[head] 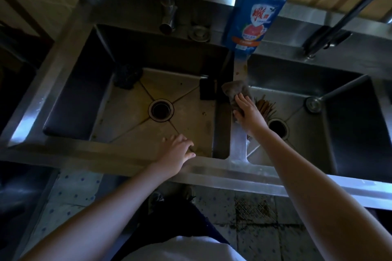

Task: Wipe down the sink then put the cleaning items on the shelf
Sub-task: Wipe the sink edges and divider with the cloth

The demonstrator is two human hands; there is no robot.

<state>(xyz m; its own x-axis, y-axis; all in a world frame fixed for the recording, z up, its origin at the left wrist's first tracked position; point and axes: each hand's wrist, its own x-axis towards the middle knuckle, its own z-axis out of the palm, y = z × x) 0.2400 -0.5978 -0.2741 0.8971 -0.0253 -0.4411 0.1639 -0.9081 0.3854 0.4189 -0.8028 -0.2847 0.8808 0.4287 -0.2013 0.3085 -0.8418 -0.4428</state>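
A steel double sink fills the view. My right hand presses a brownish cloth flat against the divider between the two basins. My left hand rests on the front rim of the left basin, fingers apart, holding nothing. A blue dish-soap bottle stands on the back ledge above the divider. A dark scourer lies in the left basin's far corner, and a black sponge leans near its right wall.
Two faucets rise from the back ledge, one over the left basin and one over the right. A bundle of chopsticks lies in the right basin near its drain. Tiled floor lies below the front edge.
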